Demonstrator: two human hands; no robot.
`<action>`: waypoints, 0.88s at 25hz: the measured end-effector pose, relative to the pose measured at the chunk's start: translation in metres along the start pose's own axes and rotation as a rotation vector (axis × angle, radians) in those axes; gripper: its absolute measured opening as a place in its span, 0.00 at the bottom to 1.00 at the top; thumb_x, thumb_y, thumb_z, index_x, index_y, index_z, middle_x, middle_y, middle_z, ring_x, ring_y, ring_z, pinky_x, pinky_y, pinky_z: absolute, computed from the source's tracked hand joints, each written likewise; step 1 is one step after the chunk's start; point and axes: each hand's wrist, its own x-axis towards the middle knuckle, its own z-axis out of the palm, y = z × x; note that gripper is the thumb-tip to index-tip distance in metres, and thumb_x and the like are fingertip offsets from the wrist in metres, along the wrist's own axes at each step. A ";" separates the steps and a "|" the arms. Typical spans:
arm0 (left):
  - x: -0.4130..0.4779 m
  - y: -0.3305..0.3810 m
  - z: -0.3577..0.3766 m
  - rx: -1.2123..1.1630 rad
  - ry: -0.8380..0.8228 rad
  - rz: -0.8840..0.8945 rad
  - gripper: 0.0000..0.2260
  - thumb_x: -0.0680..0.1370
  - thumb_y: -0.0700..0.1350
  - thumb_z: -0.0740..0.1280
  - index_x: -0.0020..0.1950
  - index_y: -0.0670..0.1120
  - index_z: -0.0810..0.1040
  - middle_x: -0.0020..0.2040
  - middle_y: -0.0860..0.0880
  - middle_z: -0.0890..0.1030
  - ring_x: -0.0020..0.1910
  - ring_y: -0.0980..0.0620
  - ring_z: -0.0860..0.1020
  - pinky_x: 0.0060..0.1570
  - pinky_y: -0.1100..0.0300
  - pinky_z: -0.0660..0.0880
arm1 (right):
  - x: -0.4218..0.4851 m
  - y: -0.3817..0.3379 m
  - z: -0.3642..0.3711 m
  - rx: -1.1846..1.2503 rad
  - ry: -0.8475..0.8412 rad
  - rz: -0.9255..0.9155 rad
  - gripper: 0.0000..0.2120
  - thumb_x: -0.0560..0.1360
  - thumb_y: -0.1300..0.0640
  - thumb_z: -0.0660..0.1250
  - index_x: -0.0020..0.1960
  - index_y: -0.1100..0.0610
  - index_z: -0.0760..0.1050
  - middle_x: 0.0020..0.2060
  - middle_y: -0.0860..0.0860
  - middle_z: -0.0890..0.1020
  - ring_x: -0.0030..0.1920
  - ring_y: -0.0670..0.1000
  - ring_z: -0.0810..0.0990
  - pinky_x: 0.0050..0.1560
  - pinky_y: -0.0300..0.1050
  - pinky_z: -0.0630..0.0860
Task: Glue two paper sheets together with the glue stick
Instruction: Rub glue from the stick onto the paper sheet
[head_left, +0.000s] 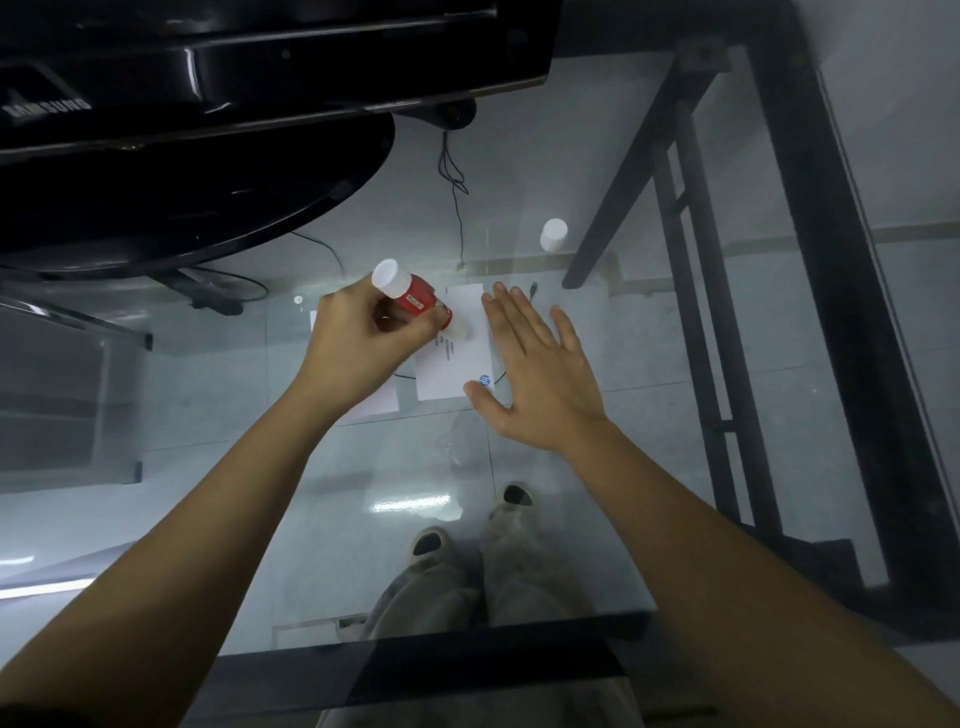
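A red glue stick (413, 293) with a white end sits tilted in my left hand (358, 345), its glue tip touching the upper left of a small white paper sheet (460, 358) printed with text and a blue logo. My right hand (535, 374) lies flat with fingers spread on the sheet's right edge. A second white sheet (379, 402) lies to the left, mostly hidden under my left hand and wrist. The glue stick's white cap (553, 235) stands apart on the glass table, farther back right.
The table top is clear glass (597, 493) with a dark front edge; my legs and shoes show through it. A black monitor and its round stand (208, 171) fill the back left. Cables run behind the sheets. A black frame stands at right.
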 end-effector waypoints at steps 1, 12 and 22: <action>-0.003 0.001 0.001 -0.003 -0.030 0.016 0.08 0.72 0.48 0.71 0.48 0.48 0.79 0.40 0.51 0.82 0.36 0.60 0.78 0.36 0.73 0.73 | 0.000 0.000 0.000 -0.004 0.009 -0.004 0.37 0.74 0.37 0.52 0.75 0.52 0.42 0.77 0.51 0.47 0.76 0.50 0.43 0.73 0.54 0.39; -0.016 0.000 -0.001 -0.002 -0.082 0.043 0.11 0.71 0.47 0.73 0.51 0.47 0.79 0.45 0.49 0.83 0.42 0.54 0.80 0.43 0.65 0.77 | 0.008 0.009 -0.020 0.063 -0.065 -0.030 0.23 0.78 0.49 0.54 0.73 0.45 0.56 0.76 0.48 0.51 0.76 0.49 0.47 0.73 0.51 0.44; -0.018 -0.001 0.009 0.190 -0.232 0.279 0.12 0.71 0.48 0.72 0.50 0.42 0.79 0.45 0.46 0.83 0.40 0.52 0.79 0.44 0.72 0.73 | 0.010 0.018 -0.023 0.080 -0.147 -0.070 0.25 0.78 0.44 0.56 0.73 0.43 0.54 0.77 0.46 0.47 0.76 0.48 0.44 0.73 0.54 0.42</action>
